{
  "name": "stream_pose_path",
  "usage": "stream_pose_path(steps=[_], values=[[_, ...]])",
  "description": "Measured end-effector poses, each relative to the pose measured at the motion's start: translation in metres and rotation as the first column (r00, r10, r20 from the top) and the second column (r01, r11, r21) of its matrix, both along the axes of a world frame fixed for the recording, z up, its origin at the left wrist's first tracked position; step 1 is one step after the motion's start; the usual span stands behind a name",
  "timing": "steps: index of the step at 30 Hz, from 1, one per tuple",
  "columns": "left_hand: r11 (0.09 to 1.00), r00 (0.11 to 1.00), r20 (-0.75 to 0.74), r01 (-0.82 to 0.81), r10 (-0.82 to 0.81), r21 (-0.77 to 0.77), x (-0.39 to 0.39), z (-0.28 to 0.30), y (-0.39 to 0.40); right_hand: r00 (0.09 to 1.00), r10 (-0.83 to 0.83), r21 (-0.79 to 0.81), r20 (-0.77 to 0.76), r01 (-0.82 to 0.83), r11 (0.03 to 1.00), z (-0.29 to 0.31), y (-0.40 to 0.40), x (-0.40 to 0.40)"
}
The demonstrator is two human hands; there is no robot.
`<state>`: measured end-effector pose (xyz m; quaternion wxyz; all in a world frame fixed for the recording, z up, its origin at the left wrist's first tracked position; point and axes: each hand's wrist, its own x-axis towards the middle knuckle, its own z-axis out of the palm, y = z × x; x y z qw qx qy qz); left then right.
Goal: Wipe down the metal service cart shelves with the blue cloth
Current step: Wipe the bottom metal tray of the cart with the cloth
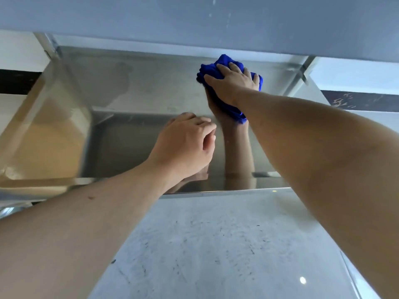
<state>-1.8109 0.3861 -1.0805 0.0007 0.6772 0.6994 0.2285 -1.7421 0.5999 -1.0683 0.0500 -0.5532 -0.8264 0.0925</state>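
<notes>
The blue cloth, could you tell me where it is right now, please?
In the head view, the blue cloth is bunched under the right hand, against the cart's metal shelf, right of centre, beyond the left hand.

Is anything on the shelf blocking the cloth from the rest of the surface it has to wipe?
Nothing visible does. The right hand presses the blue cloth on the metal shelf near its far edge. The left hand hovers nearer, holding nothing.
</notes>
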Motion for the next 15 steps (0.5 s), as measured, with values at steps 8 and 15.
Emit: stream_pose_path(steps=[8,15], values=[[0.998,1.000,-0.015,0.026,-0.025,0.051,0.001,-0.001,0.002,0.971,-0.238,-0.032,0.013,0.238,0.971,0.005,0.037,0.110],[0.995,0.999,-0.033,0.035,-0.033,0.088,-0.001,-0.003,0.004,0.946,-0.319,-0.010,0.061,0.320,0.947,0.008,0.028,0.166]])
